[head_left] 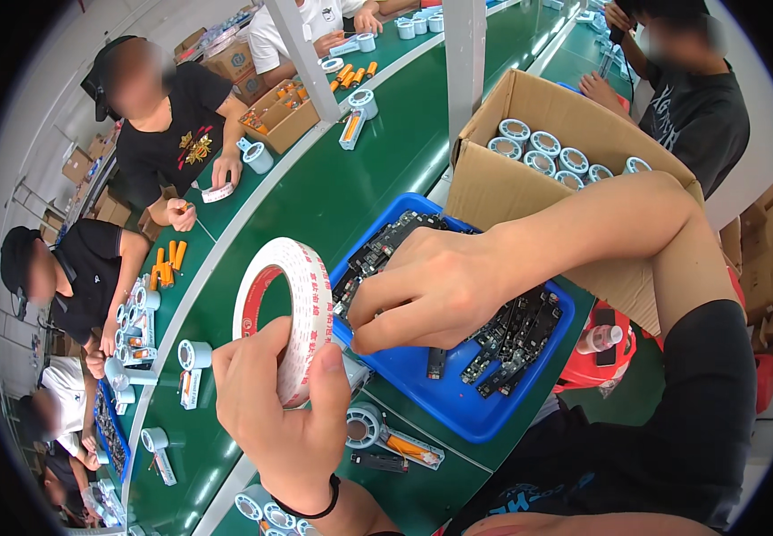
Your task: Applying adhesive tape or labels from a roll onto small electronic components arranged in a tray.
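My left hand (284, 411) grips a roll of white tape (313, 295) with red print, thumb on one side and fingers through its ring. My right hand (440, 281) reaches across from the right above a blue tray (458, 413). Its fingers are bent and close together beside the tape roll, and whatever they pinch is hidden. Many small black circuit boards (516, 344) lie heaped in the tray. Just below the tray, a light-blue plastic housing (364, 427) with a round head lies with an orange battery (411, 448) in its handle. Beside it rests a dark board (379, 462).
A cardboard box (484, 188) full of light-blue cylinders stands behind my right forearm. Along the green conveyor (377, 170) sit more housings (194, 355). Several co-workers (172, 125) work across the belt, and another (690, 98) at far right. Housings (266, 511) also lie at the near edge.
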### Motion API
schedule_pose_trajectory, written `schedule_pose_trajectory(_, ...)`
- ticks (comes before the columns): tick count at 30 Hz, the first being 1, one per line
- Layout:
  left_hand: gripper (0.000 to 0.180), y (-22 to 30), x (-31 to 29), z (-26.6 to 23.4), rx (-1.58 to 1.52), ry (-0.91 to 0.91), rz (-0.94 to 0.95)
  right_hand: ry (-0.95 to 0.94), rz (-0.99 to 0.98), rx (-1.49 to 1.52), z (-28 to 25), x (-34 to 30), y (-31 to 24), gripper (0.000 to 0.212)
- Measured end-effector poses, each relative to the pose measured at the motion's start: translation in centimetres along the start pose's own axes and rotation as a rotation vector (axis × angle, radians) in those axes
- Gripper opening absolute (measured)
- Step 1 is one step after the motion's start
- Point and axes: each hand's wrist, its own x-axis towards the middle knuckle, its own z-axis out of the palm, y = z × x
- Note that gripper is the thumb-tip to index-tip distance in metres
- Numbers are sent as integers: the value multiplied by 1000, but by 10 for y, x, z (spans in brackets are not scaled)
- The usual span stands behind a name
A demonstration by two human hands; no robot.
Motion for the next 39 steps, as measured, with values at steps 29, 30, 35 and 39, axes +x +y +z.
schedule_pose_trajectory(29, 26, 1, -2, 2, 0, -11, 25, -65, 15, -49, -4, 0, 0, 22)
schedule_pose_trajectory(30, 26, 2, -2, 2, 0, -10, 24, -60, 14, -48, -3, 0, 0, 22)
schedule_pose_trajectory(35, 26, 1, -2, 1, 3, 0, 31, -50, 12, -37, -1, -2, 2, 23)
schedule_pose_trajectory(39, 26, 0, -3, -1, 5, 2, 8, -71, 33, -47, -2, -2, 0, 24)
